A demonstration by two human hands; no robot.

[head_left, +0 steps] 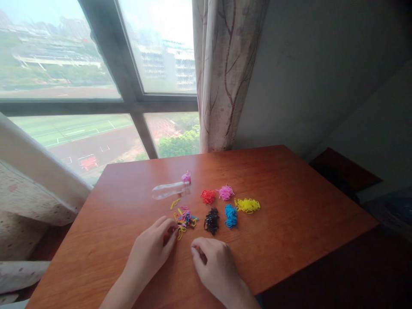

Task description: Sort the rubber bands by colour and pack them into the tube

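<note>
A mixed pile of small coloured rubber bands (186, 219) lies on the wooden table. At its left edge is my left hand (153, 241), thumb and forefinger pinched together; what is between the tips is too small to tell. My right hand (215, 264) rests nearer me, fingers curled and thumb against the forefinger, its grip hidden. Bands sorted by colour form separate heaps to the right: red bands (207, 197), pink bands (225, 192), yellow bands (247, 205), blue bands (231, 216) and black bands (211, 221). Two or so yellow bands (174, 203) lie apart above the mixed pile.
Behind the bands, a clear plastic container (169, 190) lies on its side with a pink piece (186, 177) at its right end. The table (289, 201) reaches back to a window (131, 105) and a patterned curtain (225, 77). Its right edge slants toward me.
</note>
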